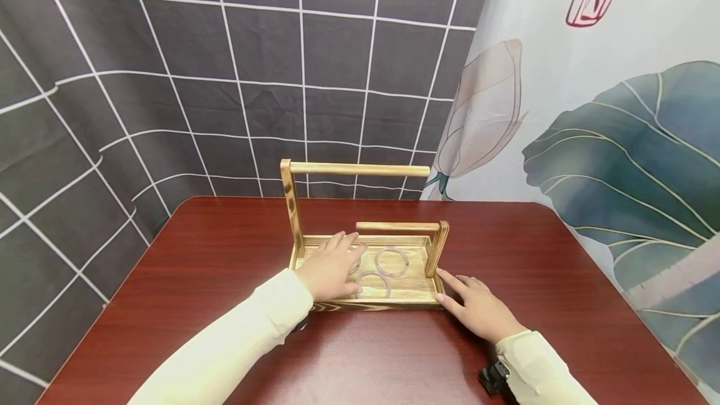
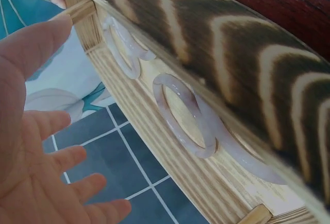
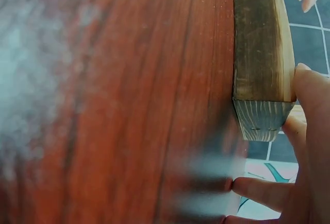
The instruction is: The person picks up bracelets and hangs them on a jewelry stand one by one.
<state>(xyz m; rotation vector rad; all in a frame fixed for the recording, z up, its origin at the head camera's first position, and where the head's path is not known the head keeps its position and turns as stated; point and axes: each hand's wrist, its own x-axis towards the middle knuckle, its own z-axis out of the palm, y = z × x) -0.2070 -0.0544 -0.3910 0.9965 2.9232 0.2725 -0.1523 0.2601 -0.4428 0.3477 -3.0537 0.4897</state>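
On the table stands a light wooden tray point(image 1: 419, 286) with dark grain and two raised rods. A tall post on the left carries the long rod point(image 1: 360, 169), and a lower post on the right carries the short rod point(image 1: 396, 227). Pale, translucent bangles point(image 1: 407, 262) lie flat inside, one partly hidden beneath the left hand. My left hand point(image 1: 332, 267) is over the tray's left half, fingers spread and nearly straight; in the left wrist view it holds nothing. My right hand point(image 1: 480, 311) touches the tray's front right corner with thumb and index finger extended.
The reddish-brown table point(image 1: 225, 236) has rounded far corners. Behind it hangs a dark grey curtain point(image 1: 259, 49) with white grid lines, and a white cloth point(image 1: 540, 161) with leaf and flower prints hangs on the right. A small black device point(image 1: 495, 377) is on my right wrist.
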